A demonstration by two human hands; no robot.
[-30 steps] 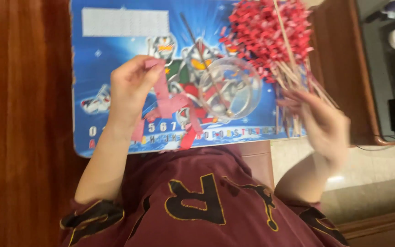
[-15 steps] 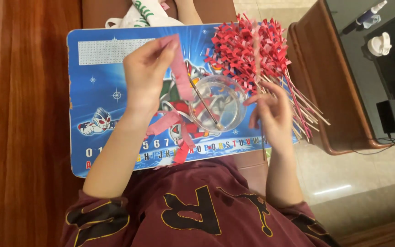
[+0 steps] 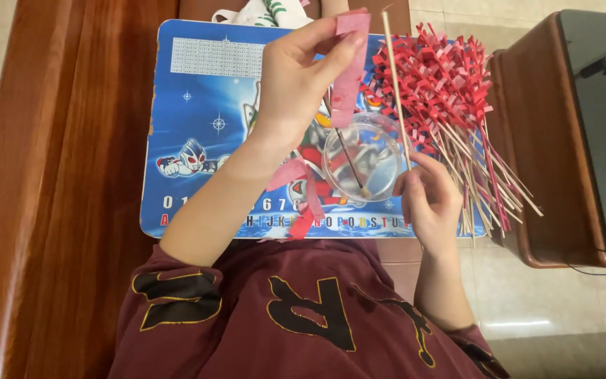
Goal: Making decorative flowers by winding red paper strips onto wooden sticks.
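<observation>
From the head camera I see my left hand (image 3: 296,84) raised over the blue mat (image 3: 198,140), fingers pinched shut on a pink paper strip (image 3: 348,70) that hangs down from its top end. My right hand (image 3: 429,203) is closed around the lower part of a thin wooden stick (image 3: 395,84), held nearly upright just beside the strip. A clear bowl (image 3: 365,158) with a small brush sits between the hands; a heap of finished red-topped sticks (image 3: 443,77) lies to the right. I judge this to be the step of bringing strip and stick together; next calls for touching the strip's end to the stick's tip.
</observation>
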